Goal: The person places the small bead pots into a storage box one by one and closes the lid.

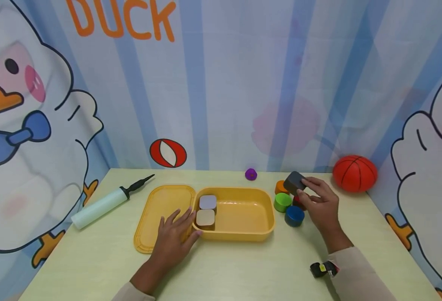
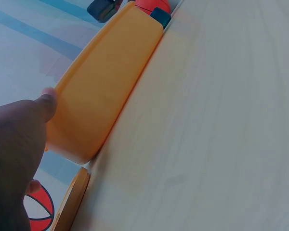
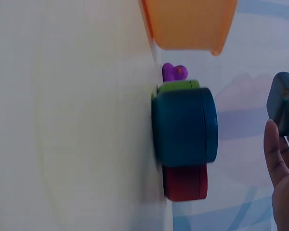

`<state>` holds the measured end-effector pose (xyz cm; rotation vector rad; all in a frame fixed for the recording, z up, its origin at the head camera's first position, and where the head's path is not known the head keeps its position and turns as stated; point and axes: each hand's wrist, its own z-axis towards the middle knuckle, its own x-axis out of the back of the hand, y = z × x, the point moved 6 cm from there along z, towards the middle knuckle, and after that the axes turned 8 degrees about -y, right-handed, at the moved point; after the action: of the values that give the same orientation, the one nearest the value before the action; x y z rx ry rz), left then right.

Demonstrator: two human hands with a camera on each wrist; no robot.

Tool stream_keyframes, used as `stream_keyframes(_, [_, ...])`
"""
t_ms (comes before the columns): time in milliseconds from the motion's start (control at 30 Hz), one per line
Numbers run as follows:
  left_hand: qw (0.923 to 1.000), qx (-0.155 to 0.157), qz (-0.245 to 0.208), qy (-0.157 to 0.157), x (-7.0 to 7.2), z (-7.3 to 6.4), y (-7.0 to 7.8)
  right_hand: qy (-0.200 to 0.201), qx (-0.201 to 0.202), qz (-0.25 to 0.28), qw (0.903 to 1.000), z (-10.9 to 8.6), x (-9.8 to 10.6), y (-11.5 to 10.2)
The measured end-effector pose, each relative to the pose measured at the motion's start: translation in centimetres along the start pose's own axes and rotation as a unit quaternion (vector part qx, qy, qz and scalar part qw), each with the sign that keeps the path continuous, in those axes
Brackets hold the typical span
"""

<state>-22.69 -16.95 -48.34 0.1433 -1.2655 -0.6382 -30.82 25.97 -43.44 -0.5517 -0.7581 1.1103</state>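
My right hand (image 1: 322,209) pinches a dark grey rounded block (image 1: 294,183) between thumb and fingers, held up above several small coloured pots at the table's right. Those are an orange one (image 1: 280,187), a green one (image 1: 282,202), a blue one (image 1: 294,216) and a dark red one (image 3: 185,183), partly hidden behind the fingers in the head view. At the left end of a yellow box (image 1: 239,235), my left hand (image 1: 173,239) rests with spread fingers, its thumb (image 2: 48,98) at the front rim. Inside that end sit a lilac block (image 1: 208,202) and a beige block (image 1: 205,218).
A flat yellow lid (image 1: 144,225) lies left of the box, partly under the left hand. Further left is a pale green pump (image 1: 102,209) with a black nozzle. Toward the back edge are a small purple object (image 1: 251,174) and a red ball (image 1: 354,173), before a printed curtain (image 1: 228,83).
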Motion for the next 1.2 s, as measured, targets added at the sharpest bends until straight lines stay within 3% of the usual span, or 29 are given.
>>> stream_keyframes(233, [1.0000,0.000,-0.002,0.003,0.0,0.0,0.0,-0.056,0.063,0.025,0.9961,0.1,-2.4,-1.5])
stream_keyframes(433, [1.0000,0.001,-0.001,0.001,-0.1,0.0,0.0,-0.104,0.069,-0.003,0.9922,0.0,-4.1,-2.2])
stream_keyframes(633, [1.0000,-0.001,0.002,0.004,0.0,0.0,0.0,-0.158,0.101,0.006,0.9823,0.3,-6.1,-3.4])
stream_keyframes(800, [1.0000,0.000,-0.001,0.003,0.0,0.0,-0.1,-0.211,0.083,0.001,0.9740,0.6,-8.0,-3.8])
stream_keyframes(967, [1.0000,-0.005,-0.005,0.003,0.0,0.1,0.0,-0.276,0.051,-0.020,0.9596,0.8,-10.0,-4.2])
stream_keyframes(1200, [1.0000,-0.005,-0.003,0.001,0.0,0.1,-0.1,-0.371,0.043,-0.060,0.9256,1.1,-12.6,-4.4])
